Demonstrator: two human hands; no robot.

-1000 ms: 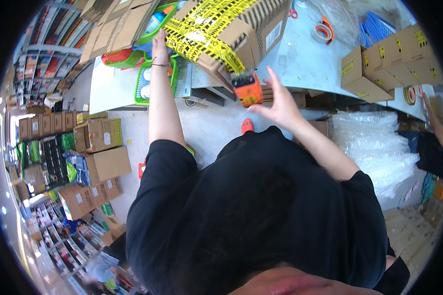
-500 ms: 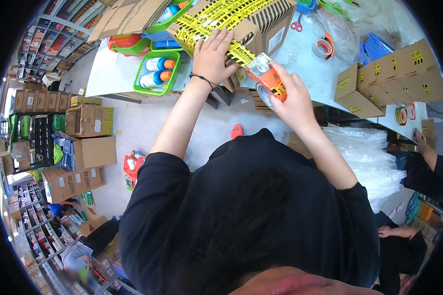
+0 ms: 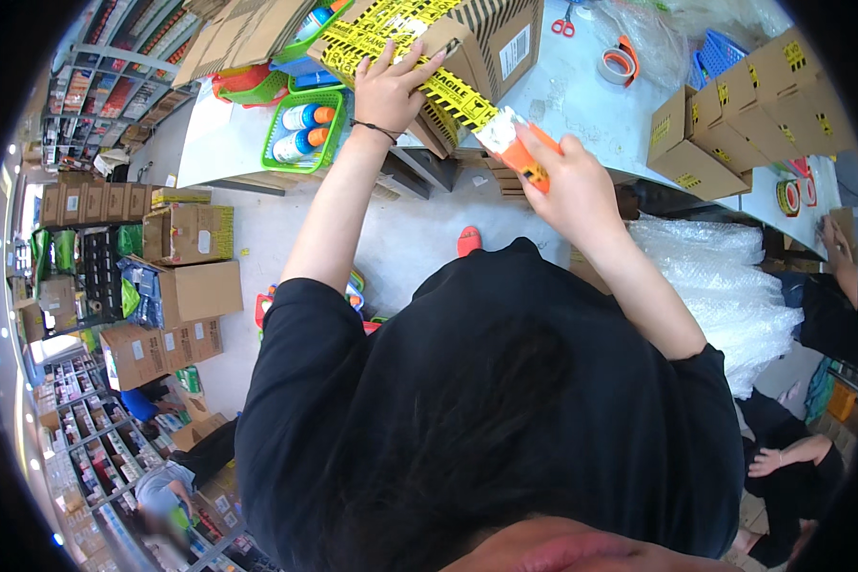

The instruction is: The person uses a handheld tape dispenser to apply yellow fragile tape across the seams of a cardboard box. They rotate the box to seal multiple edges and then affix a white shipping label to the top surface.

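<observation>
A cardboard box (image 3: 496, 38) stands at the table's near edge, its top crossed by several strips of yellow-and-black printed tape. My left hand (image 3: 388, 93) lies on the taped top near the front edge, fingers spread and pressing down. From there a strip of tape (image 3: 455, 101) runs taut, off the box's near side, to an orange tape dispenser (image 3: 517, 145). My right hand (image 3: 578, 193) is wrapped round that dispenser, just right of the box and beyond the table edge. The tape roll inside it is mostly hidden by my fingers.
A green basket (image 3: 333, 143) with blue-capped, orange-topped bottles sits left of the box. Red scissors (image 3: 563, 23), another tape dispenser (image 3: 620, 65) and taped cartons (image 3: 705, 153) are to the right. Bubble wrap (image 3: 705, 286) hangs below the table. Other people work at the lower left and right.
My right hand has pulled the dispenser slightly down and right, lengthening the tape strip. My left hand stays on the box top, fingers more spread. The whole view has shifted a little.
</observation>
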